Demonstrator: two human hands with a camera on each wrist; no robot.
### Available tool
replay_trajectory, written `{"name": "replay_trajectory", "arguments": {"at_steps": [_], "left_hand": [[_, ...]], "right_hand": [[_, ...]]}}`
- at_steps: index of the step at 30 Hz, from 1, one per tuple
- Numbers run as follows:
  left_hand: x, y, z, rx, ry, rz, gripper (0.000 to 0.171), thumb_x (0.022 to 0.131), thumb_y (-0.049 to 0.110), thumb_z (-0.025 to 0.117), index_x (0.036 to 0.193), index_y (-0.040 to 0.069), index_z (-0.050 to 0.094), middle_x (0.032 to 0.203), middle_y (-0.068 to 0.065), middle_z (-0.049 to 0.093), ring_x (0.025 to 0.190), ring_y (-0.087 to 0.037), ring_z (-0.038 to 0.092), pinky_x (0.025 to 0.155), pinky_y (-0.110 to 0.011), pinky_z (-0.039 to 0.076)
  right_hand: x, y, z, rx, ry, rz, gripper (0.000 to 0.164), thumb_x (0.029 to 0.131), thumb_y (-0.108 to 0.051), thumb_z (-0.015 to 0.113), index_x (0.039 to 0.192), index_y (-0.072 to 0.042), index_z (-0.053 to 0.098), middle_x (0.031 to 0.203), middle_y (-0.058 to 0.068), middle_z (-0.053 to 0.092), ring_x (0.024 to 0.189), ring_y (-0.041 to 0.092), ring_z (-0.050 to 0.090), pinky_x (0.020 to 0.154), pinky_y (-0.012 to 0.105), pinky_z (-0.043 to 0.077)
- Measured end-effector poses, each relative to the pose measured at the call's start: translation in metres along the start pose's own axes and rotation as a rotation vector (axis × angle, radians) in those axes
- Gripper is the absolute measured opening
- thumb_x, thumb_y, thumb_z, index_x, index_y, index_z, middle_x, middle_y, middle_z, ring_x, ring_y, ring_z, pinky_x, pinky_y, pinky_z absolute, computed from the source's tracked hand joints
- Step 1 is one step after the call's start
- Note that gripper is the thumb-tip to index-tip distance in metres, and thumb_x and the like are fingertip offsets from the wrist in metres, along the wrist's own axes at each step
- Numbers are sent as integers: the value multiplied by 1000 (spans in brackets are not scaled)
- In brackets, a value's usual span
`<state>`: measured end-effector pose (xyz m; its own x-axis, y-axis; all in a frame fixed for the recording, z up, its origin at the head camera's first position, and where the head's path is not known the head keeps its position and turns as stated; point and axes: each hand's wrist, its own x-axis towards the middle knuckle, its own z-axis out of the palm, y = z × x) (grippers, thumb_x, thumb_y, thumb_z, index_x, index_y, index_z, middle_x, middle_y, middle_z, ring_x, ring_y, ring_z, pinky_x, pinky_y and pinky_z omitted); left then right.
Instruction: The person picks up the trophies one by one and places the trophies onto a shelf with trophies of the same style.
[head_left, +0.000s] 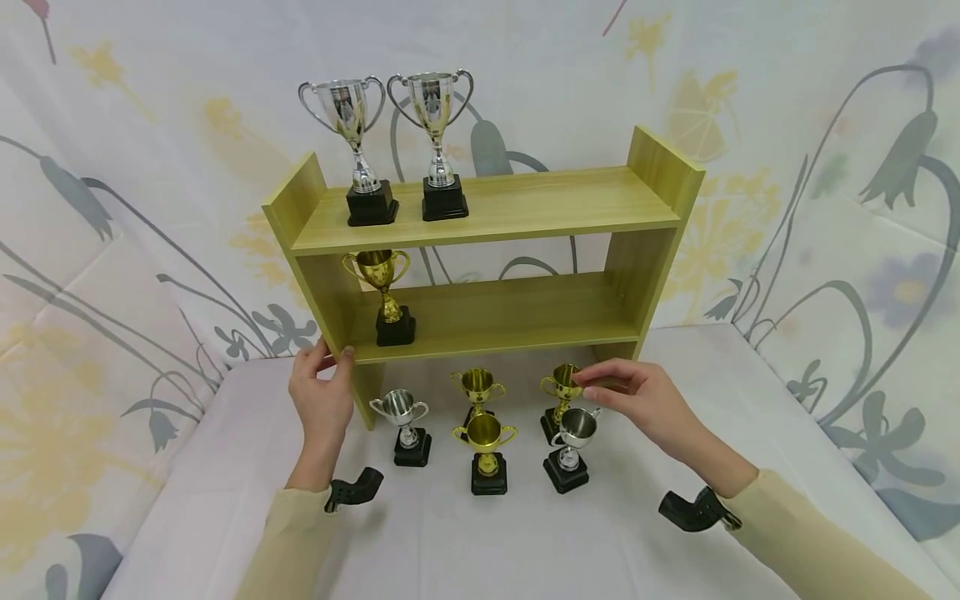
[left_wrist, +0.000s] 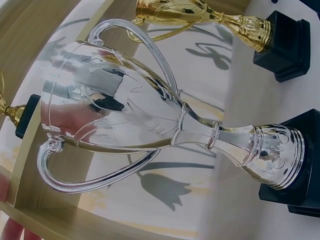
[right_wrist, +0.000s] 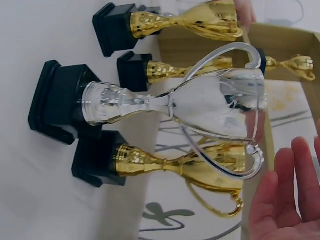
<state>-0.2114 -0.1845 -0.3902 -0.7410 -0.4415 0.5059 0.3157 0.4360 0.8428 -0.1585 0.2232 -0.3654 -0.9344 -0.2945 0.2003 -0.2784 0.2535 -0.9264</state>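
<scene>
Head: gripping left side of shelf (head_left: 555,312) with left hand (head_left: 322,408); with right hand (head_left: 645,404) loosely extended, empty, beside rear right gold trophy (head_left: 561,393) on table (head_left: 480,550). Left wrist: showing fingertips (left_wrist: 12,231) beyond silver trophy (left_wrist: 125,100). Right wrist: showing fingers (right_wrist: 305,175) apart from gold trophy.

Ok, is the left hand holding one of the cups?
No, the left hand grips the left side of the wooden shelf, with no cup in its fingers.
</scene>
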Motion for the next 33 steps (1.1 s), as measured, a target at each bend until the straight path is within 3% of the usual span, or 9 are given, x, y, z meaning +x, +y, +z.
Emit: {"name": "replay_trajectory", "arguments": {"at_steps": [6, 12, 19, 29, 33], "left_hand": [[0, 0, 0, 1, -2, -3, 33, 93, 8, 66, 126, 4, 69, 100, -14, 57, 91, -14, 54, 66, -12, 46], [0, 0, 0, 2, -3, -2, 34, 94, 8, 66, 127, 4, 68, 100, -14, 57, 91, -14, 54, 66, -13, 46], [1, -1, 1, -5, 3, -1, 34, 93, 8, 66, 127, 5, 69, 99, -13, 56, 89, -13, 54, 67, -16, 46], [1, 1, 1, -6, -11, -6, 34, 94, 9, 66, 127, 4, 68, 101, -14, 56, 91, -13, 53, 67, -15, 46], [0, 0, 0, -2, -8, -15, 34, 94, 9, 66, 128, 5, 68, 101, -13, 56, 91, -13, 54, 67, -14, 46]], "right_hand": [[-4, 9, -1, 12, 2, 22, 27, 92, -11, 71, 117, 1, 68, 121, 21, 66, 105, 13, 66, 87, 26, 53], [-10, 21, -1, 42, 8, 15, 29, 93, -10, 69, 119, 2, 66, 122, 14, 66, 111, 16, 64, 89, 25, 52], [-18, 37, 3, 136, -36, -15, 37, 94, -1, 65, 129, 7, 56, 128, 20, 62, 115, 17, 61, 90, 26, 52], [-27, 54, 10, 236, -80, -11, 51, 90, 5, 67, 133, 17, 44, 124, -5, 62, 109, 11, 62, 89, 27, 53], [-29, 57, 14, 239, -94, 46, 56, 87, 3, 71, 134, 17, 44, 122, -2, 63, 108, 14, 63, 89, 28, 53]]}}
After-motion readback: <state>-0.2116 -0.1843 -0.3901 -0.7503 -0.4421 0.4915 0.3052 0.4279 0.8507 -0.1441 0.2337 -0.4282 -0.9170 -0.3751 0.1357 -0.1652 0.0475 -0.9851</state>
